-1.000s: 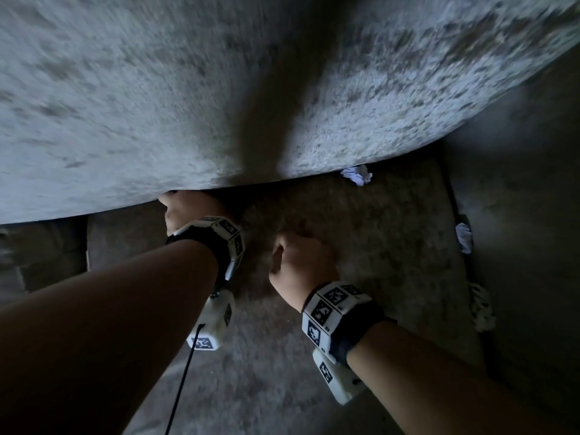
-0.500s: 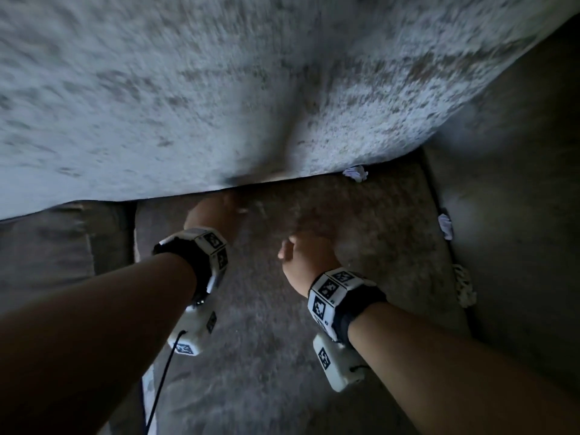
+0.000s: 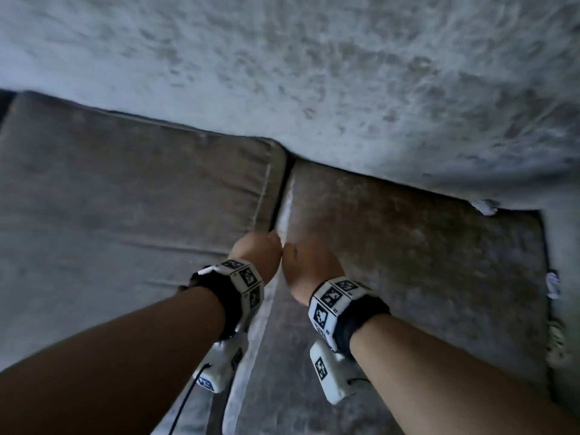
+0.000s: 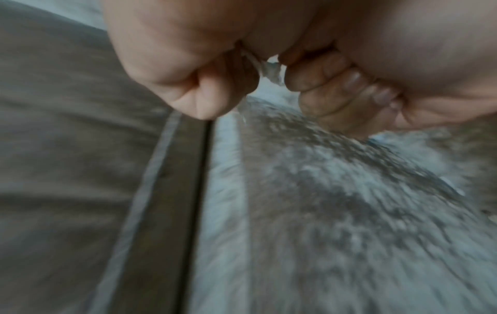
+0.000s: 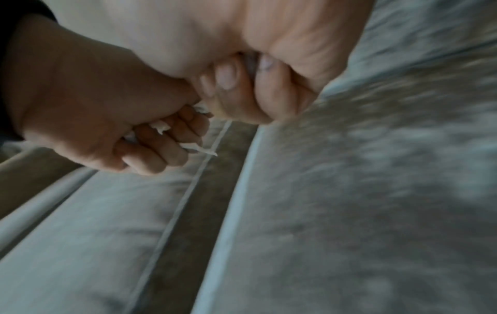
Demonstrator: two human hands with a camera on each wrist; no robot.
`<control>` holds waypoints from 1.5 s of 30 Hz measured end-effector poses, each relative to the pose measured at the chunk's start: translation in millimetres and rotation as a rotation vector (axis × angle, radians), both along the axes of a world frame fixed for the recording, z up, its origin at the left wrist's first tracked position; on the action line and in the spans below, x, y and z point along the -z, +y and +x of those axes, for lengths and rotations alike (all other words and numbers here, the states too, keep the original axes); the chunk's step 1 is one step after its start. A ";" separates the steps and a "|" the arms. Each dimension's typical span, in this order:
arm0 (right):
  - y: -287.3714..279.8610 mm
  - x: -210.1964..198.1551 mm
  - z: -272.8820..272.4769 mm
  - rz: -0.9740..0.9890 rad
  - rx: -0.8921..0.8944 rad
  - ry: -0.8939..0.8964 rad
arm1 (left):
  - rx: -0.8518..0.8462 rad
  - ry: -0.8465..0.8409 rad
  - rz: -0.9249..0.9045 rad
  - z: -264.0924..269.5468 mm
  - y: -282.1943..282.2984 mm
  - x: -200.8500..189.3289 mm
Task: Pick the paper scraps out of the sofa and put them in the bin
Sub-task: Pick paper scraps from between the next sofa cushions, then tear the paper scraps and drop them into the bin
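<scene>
My left hand (image 3: 257, 253) and right hand (image 3: 309, 266) are fists side by side, touching, over the gap (image 3: 280, 211) between two sofa seat cushions. In the left wrist view a white paper scrap (image 4: 269, 71) is clamped between thumb and curled fingers (image 4: 320, 85). The right wrist view shows more scraps (image 5: 199, 148) sticking out of the left hand (image 5: 150, 146). The right hand's fingers (image 5: 271, 95) are curled tight, with a pale bit of paper (image 5: 251, 61) between the fingertips. Loose scraps lie at the back cushion's edge (image 3: 485, 206) and along the armrest (image 3: 553, 285). No bin is in view.
The big pale back cushion (image 3: 345, 73) overhangs the seat. The left seat cushion (image 3: 125, 215) and the right seat cushion (image 3: 423, 262) are bare fabric. The armrest (image 3: 565, 246) closes the right side, with another crumpled scrap (image 3: 557, 337) low in its gap.
The left hand has come out from under the back cushion. Both hands moved left to the gap between the seat cushions and now touch. The view has swung left.
</scene>
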State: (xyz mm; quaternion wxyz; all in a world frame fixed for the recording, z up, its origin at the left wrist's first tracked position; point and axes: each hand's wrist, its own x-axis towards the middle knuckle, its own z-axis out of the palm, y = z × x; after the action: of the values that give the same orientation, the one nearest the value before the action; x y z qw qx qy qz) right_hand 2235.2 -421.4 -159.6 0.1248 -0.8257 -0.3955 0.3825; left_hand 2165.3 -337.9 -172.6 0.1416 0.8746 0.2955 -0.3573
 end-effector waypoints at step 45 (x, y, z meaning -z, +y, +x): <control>179.8 -9.5 -806.3 -0.033 -1.190 0.018 | -2.201 -0.471 0.121 -818.5 3.4 -6.8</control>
State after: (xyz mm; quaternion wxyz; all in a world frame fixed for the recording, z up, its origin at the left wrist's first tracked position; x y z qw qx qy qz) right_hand 1428.9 -241.6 -150.1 -0.1205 -0.4607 -0.7833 0.3996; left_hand 1346.8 -334.5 -165.8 0.3892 0.1893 0.8888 0.1509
